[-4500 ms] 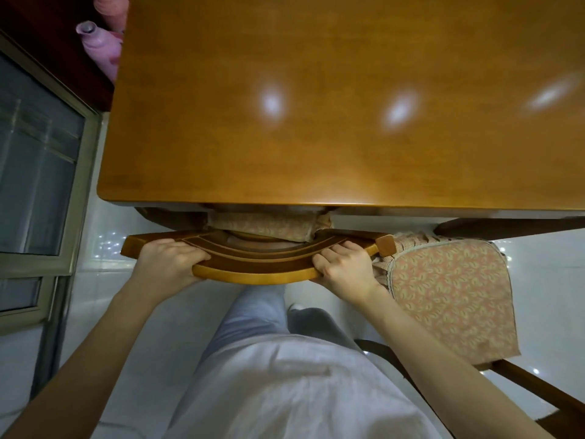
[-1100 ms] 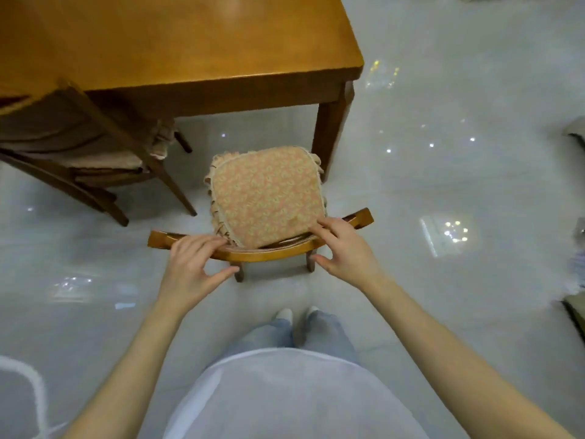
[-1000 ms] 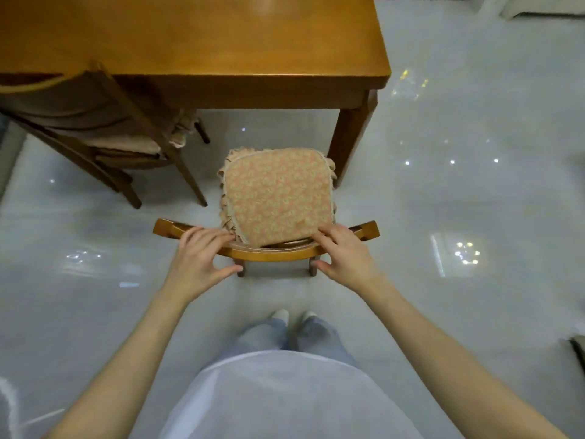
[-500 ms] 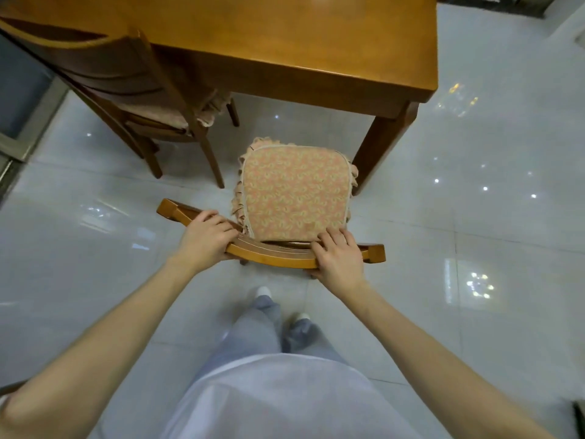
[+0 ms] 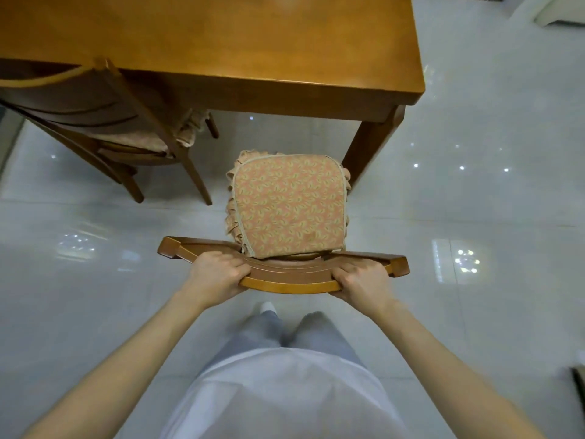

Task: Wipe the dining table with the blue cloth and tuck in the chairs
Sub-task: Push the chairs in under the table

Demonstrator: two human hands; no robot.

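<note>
The dining table (image 5: 221, 42) fills the top of the room, with 1 chair (image 5: 104, 122) already tucked under its left end. A second chair (image 5: 285, 274) with a patterned cushion (image 5: 288, 210) stands just short of the table's right leg, seat still out on the tiled floor (image 5: 474, 217). The left hand (image 5: 215, 277) and right hand (image 5: 361, 283) each grip its curved top rail, fingers curled over it.

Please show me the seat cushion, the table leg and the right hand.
seat cushion (image 5: 286, 207), head view, middle of its patterned top.
table leg (image 5: 371, 144), head view, its upper half.
right hand (image 5: 361, 284), head view, back of the hand.
</note>
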